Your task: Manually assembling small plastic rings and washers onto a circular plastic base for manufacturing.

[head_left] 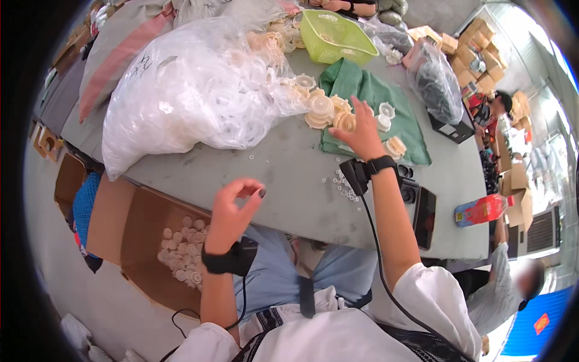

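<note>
My right hand (364,134) reaches out over the green cloth (407,120), fingers spread. Its thumb and fingertips are at a pile of cream ring-shaped plastic parts (319,108), and I cannot tell whether they touch it. Nearer to me, my left hand (232,211) is raised at the table's front edge. Thumb and index finger meet in a pinch; anything between them is too small to make out. White plastic parts (385,117) lie on the cloth to the right of my right hand. Several tiny white rings (348,192) are scattered below its wrist.
A big clear bag of white plastic parts (181,96) fills the table's left. Below, an open cardboard box (142,241) holds round pale parts (184,247). Farther off are a green basket (338,36) and a bagged black item (437,84). A phone (425,217) and bottle (482,210) lie right.
</note>
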A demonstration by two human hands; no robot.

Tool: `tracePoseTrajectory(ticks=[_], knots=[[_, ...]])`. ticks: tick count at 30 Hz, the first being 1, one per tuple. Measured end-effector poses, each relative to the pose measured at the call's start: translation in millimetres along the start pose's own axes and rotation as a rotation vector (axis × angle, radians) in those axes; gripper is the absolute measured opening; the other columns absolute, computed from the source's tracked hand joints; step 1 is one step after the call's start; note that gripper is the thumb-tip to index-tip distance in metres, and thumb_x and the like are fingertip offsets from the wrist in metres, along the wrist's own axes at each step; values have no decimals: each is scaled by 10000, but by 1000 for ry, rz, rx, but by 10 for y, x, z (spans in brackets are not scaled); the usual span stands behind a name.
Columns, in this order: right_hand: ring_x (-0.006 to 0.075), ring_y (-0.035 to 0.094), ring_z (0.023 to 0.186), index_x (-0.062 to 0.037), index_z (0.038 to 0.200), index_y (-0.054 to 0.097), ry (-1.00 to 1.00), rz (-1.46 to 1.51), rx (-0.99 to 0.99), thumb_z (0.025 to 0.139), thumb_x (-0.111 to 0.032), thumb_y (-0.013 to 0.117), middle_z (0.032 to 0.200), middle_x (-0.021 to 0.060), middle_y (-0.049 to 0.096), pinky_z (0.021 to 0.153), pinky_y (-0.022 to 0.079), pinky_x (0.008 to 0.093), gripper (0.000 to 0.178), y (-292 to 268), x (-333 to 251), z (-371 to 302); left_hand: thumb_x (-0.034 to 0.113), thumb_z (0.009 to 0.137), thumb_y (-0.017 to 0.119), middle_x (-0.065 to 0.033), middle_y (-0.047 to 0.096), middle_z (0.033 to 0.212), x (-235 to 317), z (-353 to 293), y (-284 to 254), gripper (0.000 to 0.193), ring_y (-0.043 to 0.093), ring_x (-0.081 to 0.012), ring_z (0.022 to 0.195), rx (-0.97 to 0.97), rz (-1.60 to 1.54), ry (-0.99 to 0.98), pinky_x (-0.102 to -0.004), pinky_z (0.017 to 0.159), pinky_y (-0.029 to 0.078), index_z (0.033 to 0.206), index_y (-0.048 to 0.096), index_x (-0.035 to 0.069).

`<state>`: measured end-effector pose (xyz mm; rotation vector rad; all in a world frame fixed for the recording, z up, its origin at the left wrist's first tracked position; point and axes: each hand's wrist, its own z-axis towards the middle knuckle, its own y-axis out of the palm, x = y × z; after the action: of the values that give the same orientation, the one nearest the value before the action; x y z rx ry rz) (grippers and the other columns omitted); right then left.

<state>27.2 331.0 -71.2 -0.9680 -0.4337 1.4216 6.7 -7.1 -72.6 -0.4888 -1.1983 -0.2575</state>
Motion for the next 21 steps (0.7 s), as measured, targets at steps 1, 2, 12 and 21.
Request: tracePoseTrajectory(ticks=[1, 2, 12, 21], knots=[[394, 496, 1173, -113, 1404, 375, 33, -37, -70, 663, -266, 812, 1285, 239, 493, 970, 425, 447, 874, 68, -5, 50, 69, 872, 618, -30, 642, 828, -112, 62, 100, 91, 580, -93, 727, -41, -127, -47, -237, 684, 469, 931, 629, 0], [402, 497, 1171, -118, 1427, 342, 69, -71, -139, 657, -261, 808, 1305, 252, 474, 973, 426, 436, 911, 108, -9, 100, 58, 882, 608, -29, 639, 843, -175, 104, 178, 80, 601, -96, 749, -84, -250, -95, -242, 705, 479, 931, 623, -4], [338, 554, 1116, -64, 1417, 378, 193, 291, -128, 725, -123, 745, 1197, 221, 569, 954, 446, 396, 785, -84, 20, 95, 54, 785, 649, -76, 634, 767, -118, 84, 416, 129, 605, -192, 680, 36, 197, 79, -311, 675, 484, 911, 641, 26], [229, 626, 1020, -15, 1383, 408, 555, 1489, -558, 864, -152, 660, 1183, 131, 584, 881, 529, 362, 593, -445, -1001, -474, 121, 778, 707, -99, 586, 1136, 142, 132, 577, 523, 595, -227, 898, 65, -1, 210, -346, 760, 498, 1270, 531, 104]])
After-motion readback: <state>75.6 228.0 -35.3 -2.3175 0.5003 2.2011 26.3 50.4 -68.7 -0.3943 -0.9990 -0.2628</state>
